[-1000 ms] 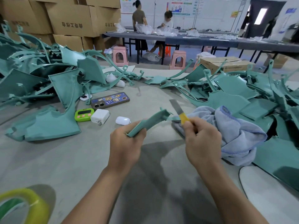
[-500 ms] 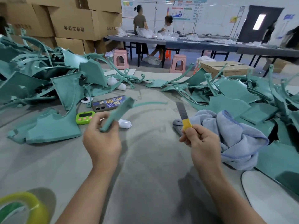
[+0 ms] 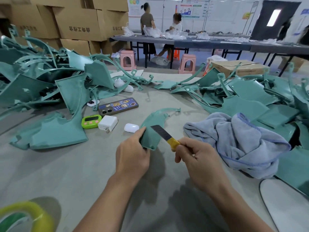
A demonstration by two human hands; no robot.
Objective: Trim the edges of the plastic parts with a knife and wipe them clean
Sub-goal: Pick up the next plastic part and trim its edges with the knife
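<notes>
My left hand [image 3: 132, 158] grips the near end of a teal plastic part [image 3: 153, 126], a curved panel with a thin hooked arm pointing away from me. My right hand [image 3: 199, 158] holds a knife [image 3: 164, 134] by its yellow handle, and the dark blade lies across the part's face near its right edge. A crumpled light blue cloth [image 3: 237, 141] sits on the table just right of my hands. Heaps of teal parts lie on the left [image 3: 50, 91] and on the right [image 3: 250, 96].
On the grey table [image 3: 83, 173] lie a phone [image 3: 117, 106], a green timer [image 3: 91, 121], a white charger [image 3: 107, 123] and a white earbud case [image 3: 131, 127]. A yellow tape roll [image 3: 25, 218] sits near left, a white panel [image 3: 287, 203] near right. Cardboard boxes and two people stand beyond.
My left hand swung the part from the left back toward the centre and turned its flat face up. My right hand brought the blade down onto it.
</notes>
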